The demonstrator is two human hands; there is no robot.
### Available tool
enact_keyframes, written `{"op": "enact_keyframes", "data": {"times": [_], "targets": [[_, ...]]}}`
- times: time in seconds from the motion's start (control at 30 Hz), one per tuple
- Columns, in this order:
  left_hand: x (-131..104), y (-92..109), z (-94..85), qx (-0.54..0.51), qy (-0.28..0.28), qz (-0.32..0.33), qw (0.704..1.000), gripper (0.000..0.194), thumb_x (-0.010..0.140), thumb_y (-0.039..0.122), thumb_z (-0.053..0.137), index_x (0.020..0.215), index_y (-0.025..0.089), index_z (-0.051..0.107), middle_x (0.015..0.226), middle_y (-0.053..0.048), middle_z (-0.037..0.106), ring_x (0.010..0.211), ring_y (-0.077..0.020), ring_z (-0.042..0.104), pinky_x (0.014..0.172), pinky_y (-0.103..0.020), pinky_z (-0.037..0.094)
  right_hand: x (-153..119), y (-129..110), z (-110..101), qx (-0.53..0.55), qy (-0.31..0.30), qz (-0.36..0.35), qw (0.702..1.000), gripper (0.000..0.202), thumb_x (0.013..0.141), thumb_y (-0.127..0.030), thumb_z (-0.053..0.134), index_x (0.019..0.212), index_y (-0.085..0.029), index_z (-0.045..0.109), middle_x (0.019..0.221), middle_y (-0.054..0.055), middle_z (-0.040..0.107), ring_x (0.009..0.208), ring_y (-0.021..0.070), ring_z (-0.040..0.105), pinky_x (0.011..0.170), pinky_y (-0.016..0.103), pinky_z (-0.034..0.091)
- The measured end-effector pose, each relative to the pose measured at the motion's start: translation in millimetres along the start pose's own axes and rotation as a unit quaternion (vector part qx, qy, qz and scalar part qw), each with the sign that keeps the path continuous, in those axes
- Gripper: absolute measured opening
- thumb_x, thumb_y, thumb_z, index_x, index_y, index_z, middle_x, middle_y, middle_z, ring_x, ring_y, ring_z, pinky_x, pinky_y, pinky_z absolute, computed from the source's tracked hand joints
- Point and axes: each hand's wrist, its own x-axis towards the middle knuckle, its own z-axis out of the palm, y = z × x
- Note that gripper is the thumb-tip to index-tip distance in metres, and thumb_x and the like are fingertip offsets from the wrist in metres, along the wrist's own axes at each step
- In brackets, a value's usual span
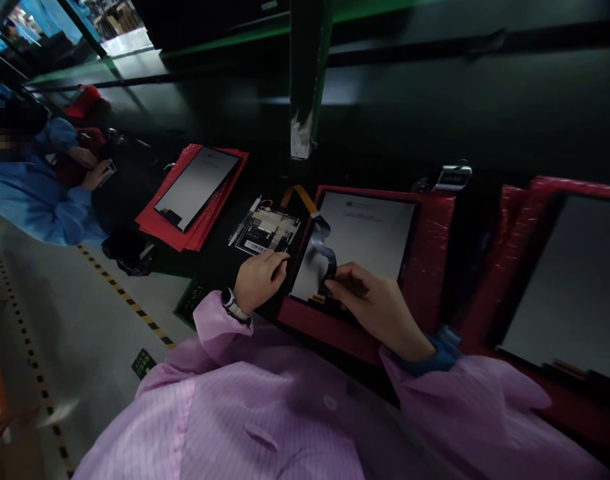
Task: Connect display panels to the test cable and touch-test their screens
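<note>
My right hand (pixel 372 303) pinches the lower end of a dark flat ribbon cable (pixel 325 243) between thumb and fingers. The cable bends up over a display panel (pixel 367 227) and leads to an orange flex strip (pixel 299 195) at a small circuit board unit (pixel 269 228). That panel lies grey side up on red wrap (pixel 429 267). Close to the lower edge of the board, my left hand (pixel 261 280) is closed with curled fingers; what its fingertips hold, if anything, is hidden. A white pen-like tool (pixel 245 220) lies along the board's left side.
Another panel (pixel 197 187) rests on stacked red sheets to the left, and a large panel (pixel 569 287) on red wrap at right. A green post (pixel 307 80) rises behind the bench. A metallic device (pixel 453 177) sits at the back. A co-worker in blue (pixel 39 193) sits left.
</note>
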Motion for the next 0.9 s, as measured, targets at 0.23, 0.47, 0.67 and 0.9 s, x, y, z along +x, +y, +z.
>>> {"op": "enact_keyframes", "data": {"times": [0.23, 0.47, 0.67, 0.9], "targets": [[-0.1, 0.3, -0.2, -0.002, 0.001, 0.002, 1.0, 0.02, 0.099, 0.021, 0.046, 0.107, 0.019, 0.065, 0.093, -0.004, 0.068, 0.085, -0.0174, 0.067, 0.078, -0.029, 0.052, 0.2, -3.4, -0.4, -0.004, -0.007, 0.002, 1.0, 0.028, 0.083, -0.048, 0.06, 0.08, -0.02, 0.058, 0.064, 0.001, 0.062, 0.051, 0.0135, 0.056, 0.05, 0.026, 0.045], [0.6, 0.2, -0.8, -0.009, -0.001, 0.002, 1.0, 0.022, 0.099, 0.022, 0.045, 0.107, 0.017, 0.065, 0.093, -0.005, 0.068, 0.086, -0.0187, 0.067, 0.078, -0.03, 0.053, 0.4, -5.8, -0.8, -0.01, -0.008, 0.0, 1.0, 0.027, 0.083, -0.047, 0.059, 0.08, -0.02, 0.059, 0.065, 0.002, 0.062, 0.05, 0.0128, 0.056, 0.05, 0.026, 0.044], [1.3, 0.0, -1.2, -0.017, -0.007, -0.002, 1.0, 0.022, 0.099, 0.021, 0.046, 0.108, 0.018, 0.065, 0.095, -0.005, 0.069, 0.087, -0.018, 0.068, 0.079, -0.03, 0.053, 0.5, -5.1, -0.6, -0.009, -0.008, -0.011, 1.0, 0.03, 0.084, -0.05, 0.06, 0.08, -0.02, 0.058, 0.065, 0.001, 0.061, 0.051, 0.0129, 0.055, 0.05, 0.025, 0.043], [1.9, -1.0, -0.5, -0.015, -0.003, 0.006, 1.0, 0.021, 0.099, 0.021, 0.046, 0.106, 0.018, 0.065, 0.095, -0.005, 0.07, 0.087, -0.0173, 0.068, 0.079, -0.029, 0.053, -0.2, -7.4, -1.7, -0.004, -0.014, -0.006, 1.0, 0.026, 0.085, -0.046, 0.06, 0.081, -0.02, 0.058, 0.066, 0.002, 0.062, 0.053, 0.0135, 0.056, 0.051, 0.026, 0.044]]}}
